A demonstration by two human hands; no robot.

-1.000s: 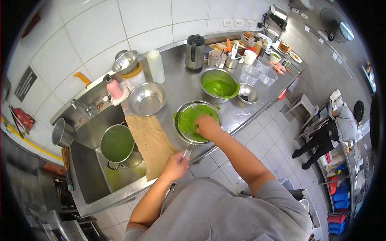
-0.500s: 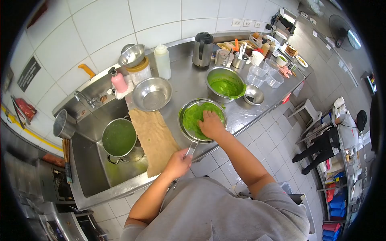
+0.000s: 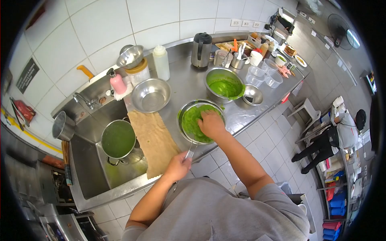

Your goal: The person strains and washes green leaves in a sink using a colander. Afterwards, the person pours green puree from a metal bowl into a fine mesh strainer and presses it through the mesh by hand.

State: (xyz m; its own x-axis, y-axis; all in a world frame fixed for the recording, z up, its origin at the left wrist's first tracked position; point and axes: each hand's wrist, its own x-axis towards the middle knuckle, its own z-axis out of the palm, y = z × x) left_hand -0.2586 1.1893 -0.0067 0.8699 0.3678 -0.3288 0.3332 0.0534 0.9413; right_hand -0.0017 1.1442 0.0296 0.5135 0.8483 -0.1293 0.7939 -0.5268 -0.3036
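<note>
My left hand is closed round the metal handle of a strainer, near the counter's front edge. Bright green puree covers the mesh, and the strainer appears to rest over a steel bowl, mostly hidden beneath it. My right hand presses down on the puree with its fingers apart; the fingertips are partly hidden in it. Just behind, a larger steel bowl holds more green puree, some smeared over its rim. Beside that sits a small steel bowl with dark bits inside.
A pot of green liquid stands in the sink at left. A tan cloth lies beside it, below an empty steel bowl. Clear plastic tubs and a steel jug stand farther back. Another person stands at right.
My right hand has shifted slightly over the puree, its fingers more bent. The left hand keeps hold of the strainer handle. The whole view has moved slightly.
</note>
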